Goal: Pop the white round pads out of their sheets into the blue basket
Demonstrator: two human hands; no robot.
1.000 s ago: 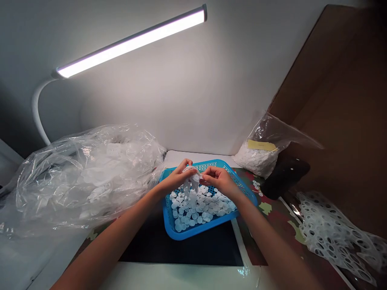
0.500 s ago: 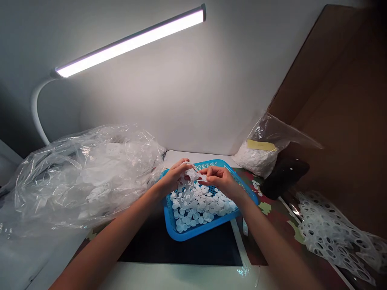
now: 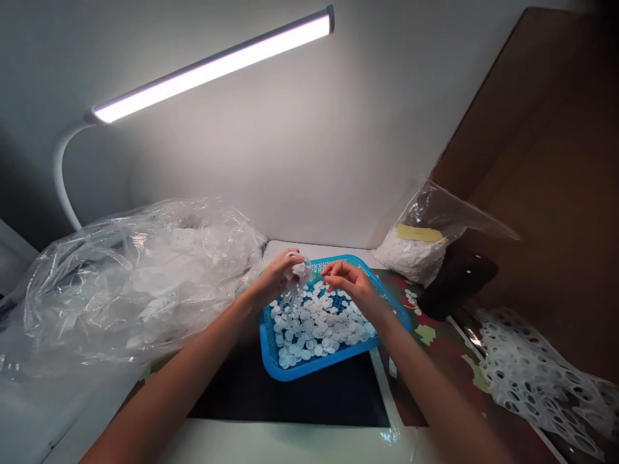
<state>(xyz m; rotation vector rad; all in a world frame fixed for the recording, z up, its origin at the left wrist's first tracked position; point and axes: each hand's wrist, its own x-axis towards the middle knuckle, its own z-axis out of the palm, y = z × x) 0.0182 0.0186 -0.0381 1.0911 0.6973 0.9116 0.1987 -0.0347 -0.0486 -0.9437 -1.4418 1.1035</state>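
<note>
My left hand (image 3: 275,278) is closed on a crumpled white sheet with cut-out holes (image 3: 300,273), held above the left part of a blue plastic basket (image 3: 309,370). Strips of the sheet hang down from the fingers. Many small white discs (image 3: 316,328) lie loose over the basket's floor. To the right of the sheet, and apart from it, hovers my right hand (image 3: 356,287). Its thumb and fingers are bent but apart, and I see nothing between them.
A big clear plastic bag (image 3: 145,283) of white pieces fills the left side. Back right are a filled bag with a yellow label (image 3: 420,233) and a black object (image 3: 457,287). Leftover perforated sheets (image 3: 536,380) lie at the right. A lit lamp (image 3: 213,67) hangs above.
My right hand has come off the sheet and its fingers have parted. My left hand has drawn slightly left with the sheet, which is now more bunched up.
</note>
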